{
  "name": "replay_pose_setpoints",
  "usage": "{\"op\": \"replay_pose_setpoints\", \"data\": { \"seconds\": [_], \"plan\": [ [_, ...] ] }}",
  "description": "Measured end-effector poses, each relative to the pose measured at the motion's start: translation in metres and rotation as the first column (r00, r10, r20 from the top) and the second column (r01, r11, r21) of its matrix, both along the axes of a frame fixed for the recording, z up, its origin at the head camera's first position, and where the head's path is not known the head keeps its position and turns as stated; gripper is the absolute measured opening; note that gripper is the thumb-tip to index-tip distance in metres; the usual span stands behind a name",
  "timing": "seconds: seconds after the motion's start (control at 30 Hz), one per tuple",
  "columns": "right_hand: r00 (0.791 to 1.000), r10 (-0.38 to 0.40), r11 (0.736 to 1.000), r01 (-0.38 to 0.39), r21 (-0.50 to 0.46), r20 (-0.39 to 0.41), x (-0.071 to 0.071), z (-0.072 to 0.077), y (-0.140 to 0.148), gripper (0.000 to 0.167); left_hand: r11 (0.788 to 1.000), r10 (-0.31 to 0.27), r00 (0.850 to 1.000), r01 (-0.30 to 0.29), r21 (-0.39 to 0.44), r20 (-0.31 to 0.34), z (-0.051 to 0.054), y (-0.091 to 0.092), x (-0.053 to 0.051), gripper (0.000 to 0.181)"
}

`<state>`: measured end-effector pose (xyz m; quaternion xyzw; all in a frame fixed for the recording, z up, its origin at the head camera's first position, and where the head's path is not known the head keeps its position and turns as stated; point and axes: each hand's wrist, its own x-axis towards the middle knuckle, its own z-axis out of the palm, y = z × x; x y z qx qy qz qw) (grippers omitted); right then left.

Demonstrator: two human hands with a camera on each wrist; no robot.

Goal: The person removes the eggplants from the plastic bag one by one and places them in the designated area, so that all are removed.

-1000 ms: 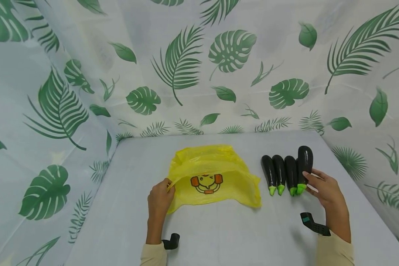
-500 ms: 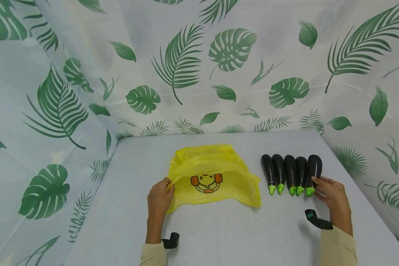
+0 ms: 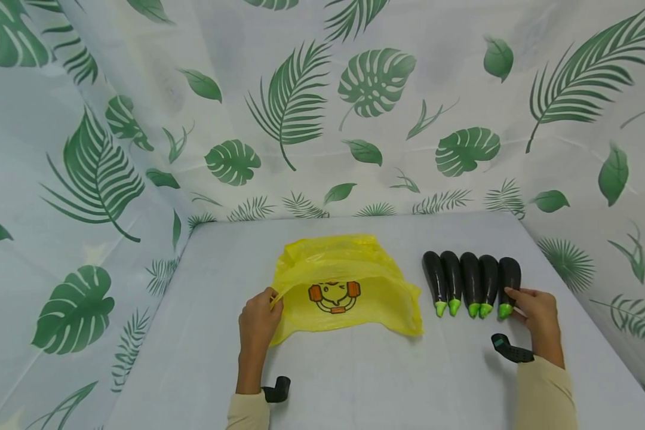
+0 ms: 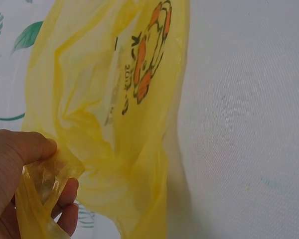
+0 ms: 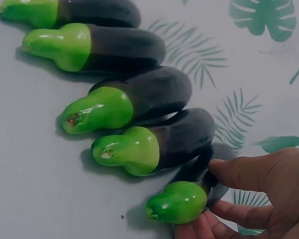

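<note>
My left hand (image 3: pixel 260 316) grips the left side of a yellow plastic bag (image 3: pixel 349 263), thumb and fingers closed on its gathered film. In the left wrist view the bag (image 4: pixel 134 184) hangs from that hold, its printed orange and black cartoon showing. The bag's mouth gapes toward me in the head view. At the right, my right hand (image 3: pixel 538 310) holds the rightmost eggplant (image 3: pixel 510 278), a glossy black one with a bright green cap. In the right wrist view the thumb lies over this eggplant (image 5: pixel 182 201) and the fingers are at its near side, partly hidden.
Several more eggplants (image 3: pixel 470 278) lie side by side in a row just left of the held one, green caps toward me. All are on a white-covered table (image 3: pixel 387 382). Leaf-print cloth walls (image 3: pixel 306 197) stand behind and at both sides.
My right hand has brought the eggplant rightward and down, from above the row to its right end. The left hand and the bag have stayed in place.
</note>
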<state>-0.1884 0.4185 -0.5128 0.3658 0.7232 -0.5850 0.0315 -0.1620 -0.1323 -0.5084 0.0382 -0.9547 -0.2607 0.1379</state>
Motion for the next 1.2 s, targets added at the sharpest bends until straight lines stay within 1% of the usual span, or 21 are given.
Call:
{"op": "replay_pose_setpoints", "data": {
  "seconds": [0.1,0.2,0.33,0.5,0.67,0.8,0.9,0.97,1.03,1.1,1.2],
  "plan": [
    [1.000,-0.004,1.000,0.003,0.021,0.013,-0.001,0.000,-0.002,0.055,1.000,0.002,1.000,-0.002,0.000,0.001,-0.001,0.000,-0.001,0.013],
    [1.000,0.002,0.999,-0.002,0.040,0.009,-0.001,-0.001,-0.004,0.062,1.000,0.007,1.000,-0.007,0.001,-0.001,-0.001,0.000,0.000,0.012],
    [1.000,0.029,0.996,-0.030,0.081,0.010,0.001,-0.002,-0.006,0.069,1.000,0.005,1.000,-0.005,0.005,0.000,-0.001,0.001,0.000,0.012],
    [0.998,0.054,0.990,-0.056,0.127,0.017,0.002,-0.001,-0.007,0.071,1.000,0.003,1.000,-0.003,0.013,-0.003,0.000,0.002,0.000,0.012],
    [0.998,0.054,0.987,-0.056,0.149,0.024,0.002,0.000,-0.010,0.074,1.000,-0.003,1.000,0.003,0.006,-0.013,0.000,0.003,-0.001,0.011],
    [0.999,0.043,0.983,-0.047,0.175,0.026,0.006,0.002,-0.012,0.080,1.000,-0.014,1.000,0.014,-0.002,-0.007,0.000,0.004,-0.004,0.015],
    [0.999,0.031,0.967,-0.040,0.251,0.038,0.011,0.006,-0.014,0.081,1.000,-0.014,1.000,0.014,-0.024,-0.005,0.001,0.004,-0.004,0.018],
    [0.999,0.018,0.944,-0.028,0.328,0.032,0.015,0.010,-0.019,0.078,0.999,-0.013,1.000,0.012,-0.042,-0.014,0.002,0.004,-0.003,0.021],
    [1.000,0.016,0.913,-0.012,0.408,-0.005,0.018,0.015,-0.025,0.074,0.998,-0.018,1.000,0.016,-0.061,-0.023,0.005,0.003,-0.002,0.023],
    [0.998,0.020,0.890,0.009,0.457,-0.058,0.020,0.022,-0.034,0.070,0.996,-0.026,0.999,0.023,-0.082,-0.038,0.007,0.002,-0.001,0.028],
    [0.987,0.072,0.853,0.013,0.521,-0.143,0.021,0.037,-0.052,0.061,0.994,-0.039,0.996,0.031,-0.109,-0.076,0.011,0.002,0.001,0.037]
  ]
}}
